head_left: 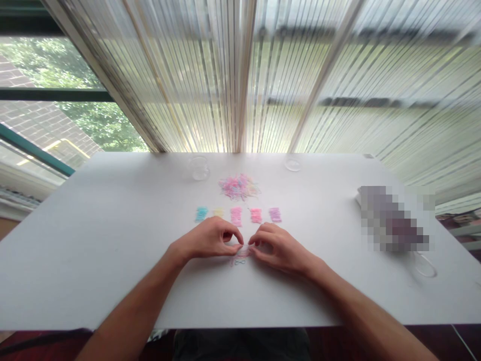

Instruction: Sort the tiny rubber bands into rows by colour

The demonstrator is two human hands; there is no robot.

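My left hand (218,237) and my right hand (280,246) meet close together over the table, thumb and fingertips of each drawn into a pinch. Whatever lies between the fingertips is too small to make out. Just under them is a little cluster of thin pastel pieces (240,261), partly hidden by the fingers. Beyond the hands runs a row of small stacks of the thin pieces: blue (201,214), yellow (218,212), pink (236,216), coral pink (256,215) and purple (275,214). The yellow stack is partly covered by my left hand.
Behind the row lies a loose mixed heap of pastel pieces (239,186). A clear round container (200,169) and a clear lid (292,165) sit near the back edge of the white table (112,240). On the right is a blurred-out object (391,218) with a white cord loop (426,265).
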